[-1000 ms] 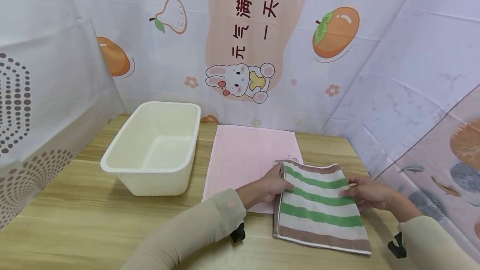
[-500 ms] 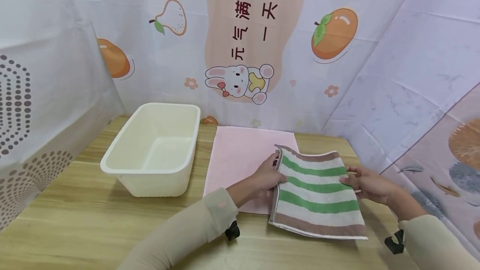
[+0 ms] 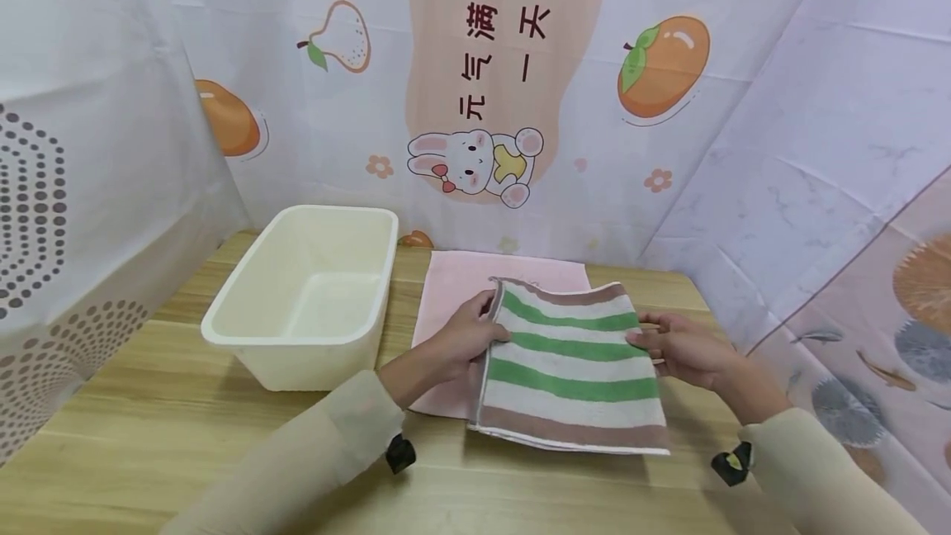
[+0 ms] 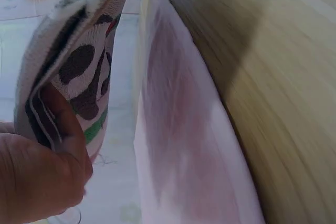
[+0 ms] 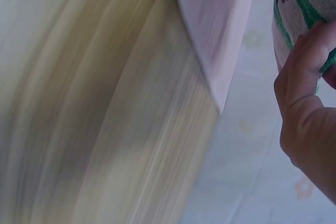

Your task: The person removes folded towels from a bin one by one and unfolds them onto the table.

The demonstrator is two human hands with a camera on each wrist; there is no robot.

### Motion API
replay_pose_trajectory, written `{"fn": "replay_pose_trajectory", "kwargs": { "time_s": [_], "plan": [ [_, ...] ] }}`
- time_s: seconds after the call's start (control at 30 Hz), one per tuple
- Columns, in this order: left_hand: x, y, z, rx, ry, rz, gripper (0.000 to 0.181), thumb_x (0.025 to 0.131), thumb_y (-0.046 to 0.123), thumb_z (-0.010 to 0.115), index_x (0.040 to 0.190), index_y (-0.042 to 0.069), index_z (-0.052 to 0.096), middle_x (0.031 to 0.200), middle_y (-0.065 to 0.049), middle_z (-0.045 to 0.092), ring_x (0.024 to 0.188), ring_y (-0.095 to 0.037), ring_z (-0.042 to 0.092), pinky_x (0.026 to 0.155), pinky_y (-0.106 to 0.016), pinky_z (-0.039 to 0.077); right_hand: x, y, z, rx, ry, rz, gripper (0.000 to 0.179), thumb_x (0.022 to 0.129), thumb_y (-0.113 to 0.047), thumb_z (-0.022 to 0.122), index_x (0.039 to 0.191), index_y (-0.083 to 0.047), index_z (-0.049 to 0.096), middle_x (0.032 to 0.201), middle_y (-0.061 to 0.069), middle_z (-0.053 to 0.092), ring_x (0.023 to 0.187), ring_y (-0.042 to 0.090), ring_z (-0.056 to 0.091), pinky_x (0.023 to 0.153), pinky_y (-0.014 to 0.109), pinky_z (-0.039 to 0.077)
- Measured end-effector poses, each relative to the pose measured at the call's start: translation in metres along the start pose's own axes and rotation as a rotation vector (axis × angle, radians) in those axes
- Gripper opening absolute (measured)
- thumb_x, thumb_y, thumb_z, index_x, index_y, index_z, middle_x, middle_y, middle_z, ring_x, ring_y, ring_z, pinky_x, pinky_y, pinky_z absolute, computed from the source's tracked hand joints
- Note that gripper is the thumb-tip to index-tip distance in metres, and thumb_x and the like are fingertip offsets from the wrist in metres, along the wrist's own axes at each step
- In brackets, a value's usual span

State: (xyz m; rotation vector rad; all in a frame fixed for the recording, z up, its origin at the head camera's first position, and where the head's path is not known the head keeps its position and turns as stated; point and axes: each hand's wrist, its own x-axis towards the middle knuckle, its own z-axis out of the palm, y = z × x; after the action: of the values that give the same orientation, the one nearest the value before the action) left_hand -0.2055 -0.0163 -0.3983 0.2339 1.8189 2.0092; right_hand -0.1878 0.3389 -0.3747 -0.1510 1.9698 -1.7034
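A folded towel (image 3: pixel 572 362) with green and white stripes and brown borders is held up between my two hands, above the table. My left hand (image 3: pixel 464 337) pinches its left edge, thumb on top and fingers underneath. On the opposite edge, my right hand (image 3: pixel 683 349) grips with the thumb over the stripes. In the left wrist view the towel's layered edge (image 4: pixel 39 77) and a patterned underside show between the fingers. A pink towel (image 3: pixel 453 279) lies flat on the table beneath, partly covered from view by the striped one.
To the left stands a cream plastic basin (image 3: pixel 371 329) with nothing seen inside it. The wooden table (image 3: pixel 186 436) reaches back to a printed curtain (image 3: pixel 327 147), and more curtain hangs on both sides. A black band sits at each wrist.
Both hands have lifted the striped towel off the right part of the table and carried it left, over the pink towel. The basin and pink towel stay in place.
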Motion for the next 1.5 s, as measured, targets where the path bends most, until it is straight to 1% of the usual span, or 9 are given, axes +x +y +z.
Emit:
{"fn": "replay_pose_trajectory", "kwargs": {
  "time_s": [0.2,0.37,0.53,0.8,0.97,1.1,1.27,1.37,1.5],
  "plan": [
    [-0.029,0.001,-0.033,0.027,0.063,-0.009,0.064,0.090,-0.006,0.058,0.151,0.008,0.044,0.128,-0.020,0.062,0.101,-0.028,0.070,0.083,-0.043,0.060,0.025,-0.003,0.037,0.035,-0.018,0.008,0.042,0.105,-0.012,0.057,0.138,0.005,0.038,0.110,0.005,0.073,0.096,0.020,0.072,0.076,0.038,0.061],
    [-0.047,-0.004,-0.050,0.044,0.152,-0.026,0.066,0.088,-0.006,0.056,0.151,0.008,0.044,0.127,-0.020,0.063,0.097,-0.026,0.070,0.080,-0.042,0.061,0.041,0.002,0.062,0.058,-0.053,-0.005,0.044,0.105,-0.010,0.057,0.140,0.005,0.035,0.111,0.006,0.072,0.094,0.020,0.072,0.072,0.036,0.061],
    [-0.059,-0.009,-0.060,0.055,0.203,-0.038,0.071,0.087,-0.007,0.055,0.155,0.008,0.039,0.131,-0.020,0.063,0.098,-0.027,0.070,0.081,-0.042,0.060,0.050,0.007,0.078,0.090,-0.060,-0.001,0.039,0.105,-0.010,0.057,0.137,0.000,0.037,0.108,0.005,0.072,0.090,0.019,0.072,0.067,0.032,0.059],
    [-0.080,-0.010,-0.070,0.080,0.209,-0.067,0.070,0.089,-0.005,0.054,0.155,0.010,0.038,0.128,-0.016,0.065,0.098,-0.025,0.070,0.081,-0.039,0.059,0.051,0.014,0.098,0.133,-0.099,0.018,0.034,0.104,-0.008,0.057,0.133,0.000,0.042,0.110,0.008,0.072,0.094,0.021,0.072,0.072,0.036,0.060],
    [-0.094,-0.015,-0.070,0.132,0.211,-0.070,0.066,0.089,-0.006,0.055,0.153,0.006,0.040,0.122,-0.017,0.067,0.096,-0.027,0.070,0.081,-0.041,0.058,0.048,0.018,0.107,0.079,-0.132,0.033,0.038,0.102,-0.004,0.059,0.133,0.005,0.039,0.109,0.012,0.070,0.090,0.024,0.072,0.071,0.038,0.061],
    [-0.096,-0.023,-0.072,0.228,0.215,-0.110,0.059,0.091,-0.002,0.059,0.148,0.000,0.044,0.125,-0.017,0.063,0.103,-0.026,0.064,0.089,-0.043,0.053,0.044,0.021,0.110,-0.064,-0.085,0.054,0.042,0.099,0.000,0.060,0.134,0.008,0.039,0.104,0.016,0.065,0.081,0.026,0.070,0.068,0.038,0.061],
    [-0.103,-0.033,-0.082,0.207,0.193,-0.194,0.054,0.092,-0.004,0.059,0.144,0.001,0.046,0.124,-0.018,0.059,0.102,-0.027,0.064,0.086,-0.044,0.054,0.039,0.021,0.108,-0.449,0.023,0.014,0.043,0.096,0.002,0.063,0.135,0.007,0.046,0.091,0.013,0.062,0.070,0.023,0.065,0.062,0.036,0.058],
    [-0.110,-0.038,-0.088,0.159,0.186,-0.220,0.056,0.093,-0.006,0.056,0.146,0.001,0.043,0.122,-0.020,0.058,0.100,-0.028,0.065,0.080,-0.044,0.057,0.036,0.017,0.108,-0.712,0.070,-0.055,0.046,0.095,-0.002,0.068,0.135,0.006,0.048,0.084,0.007,0.063,0.062,0.019,0.062,0.059,0.033,0.053],
    [-0.121,-0.043,-0.094,0.127,0.171,-0.253,0.053,0.095,-0.005,0.055,0.145,-0.002,0.040,0.120,-0.021,0.059,0.097,-0.029,0.066,0.077,-0.044,0.058,0.039,0.006,0.115,-0.928,0.060,-0.186,0.042,0.096,-0.008,0.069,0.132,0.005,0.053,0.084,0.002,0.066,0.066,0.012,0.059,0.061,0.029,0.050]
  ]
}}
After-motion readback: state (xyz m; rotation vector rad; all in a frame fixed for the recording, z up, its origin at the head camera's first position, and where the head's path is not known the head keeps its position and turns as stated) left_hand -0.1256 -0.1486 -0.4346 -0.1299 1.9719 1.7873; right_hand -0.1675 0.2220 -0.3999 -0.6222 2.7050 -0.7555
